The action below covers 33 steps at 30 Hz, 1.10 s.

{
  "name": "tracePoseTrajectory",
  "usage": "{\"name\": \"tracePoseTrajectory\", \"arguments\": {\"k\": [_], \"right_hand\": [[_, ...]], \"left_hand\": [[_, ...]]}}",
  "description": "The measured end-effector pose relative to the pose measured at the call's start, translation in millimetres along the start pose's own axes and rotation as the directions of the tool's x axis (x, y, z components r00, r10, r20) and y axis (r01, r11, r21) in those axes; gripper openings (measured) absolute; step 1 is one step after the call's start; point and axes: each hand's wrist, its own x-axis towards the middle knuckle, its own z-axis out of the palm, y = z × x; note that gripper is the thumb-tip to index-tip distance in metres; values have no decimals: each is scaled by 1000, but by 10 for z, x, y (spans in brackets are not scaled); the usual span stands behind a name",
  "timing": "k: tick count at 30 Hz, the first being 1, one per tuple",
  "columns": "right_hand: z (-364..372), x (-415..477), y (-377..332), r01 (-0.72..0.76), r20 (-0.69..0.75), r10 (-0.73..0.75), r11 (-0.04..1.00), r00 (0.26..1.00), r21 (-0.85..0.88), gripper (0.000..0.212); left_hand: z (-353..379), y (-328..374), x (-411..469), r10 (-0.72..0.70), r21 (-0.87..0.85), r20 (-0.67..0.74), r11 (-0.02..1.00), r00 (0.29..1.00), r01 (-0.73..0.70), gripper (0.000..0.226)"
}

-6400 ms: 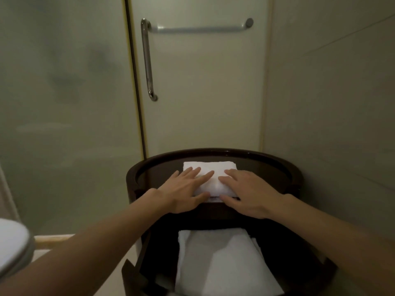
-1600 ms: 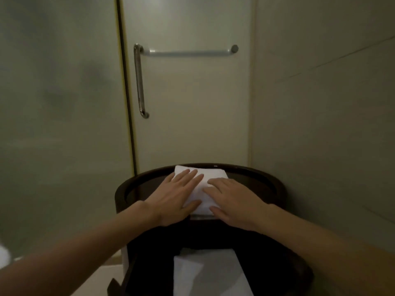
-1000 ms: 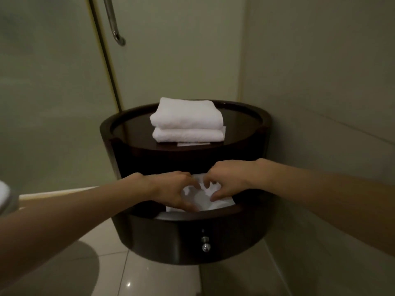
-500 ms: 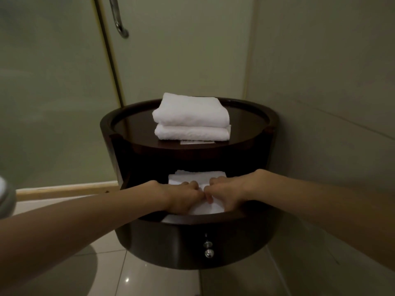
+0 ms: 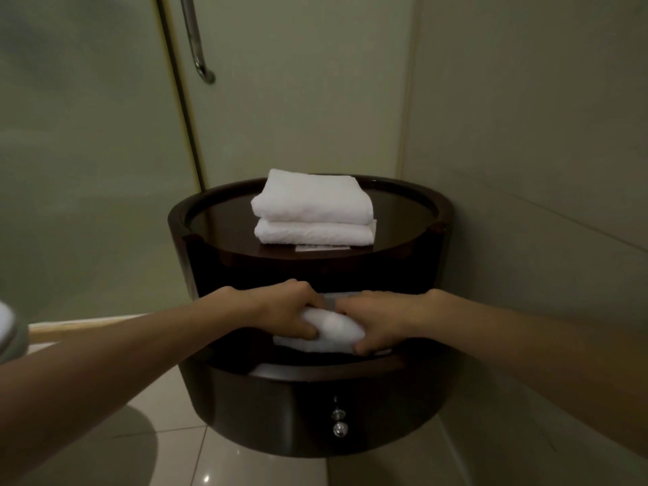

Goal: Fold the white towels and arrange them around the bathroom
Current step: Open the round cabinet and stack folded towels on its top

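Towel, white and bunched, is gripped by left hand and right hand over lower shelf.

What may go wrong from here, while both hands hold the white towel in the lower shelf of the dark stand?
1. The left hand and right hand squeeze the white towel into a bunch, so its fold may loosen or crease.
2. The shelf opening of the dark stand looks low; lifting the towel out might bump the top and shift the two folded towels stacked there near the front.
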Motion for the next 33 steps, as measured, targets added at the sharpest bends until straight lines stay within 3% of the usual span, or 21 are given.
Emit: {"name": "tracePoseTrajectory", "arguments": {"k": [10,16,20,27,33], "right_hand": [[-276,-26,35,-16,-112,14,1000,994,-17,26],[-387,-62,13,-44,-136,36,997,990,-58,22],[-486,-91,-3,-40,-157,31,998,987,-56,20],[-839,-168,-45,2,-226,-14,999,974,-51,27],[-1150,-202,-77,-28,-301,25,1000,953,-6,34]], "left_hand": [[-182,-21,-22,-45,-25,-45,999,998,44,19],[-203,-31,-29,-86,-20,-63,996,994,85,35],[-262,-5,-33,-58,37,-154,997,986,64,31],[-593,49,-110,-8,-28,-227,1000,974,1,33],[-976,61,-146,-72,-59,-261,997,963,58,29]]}}
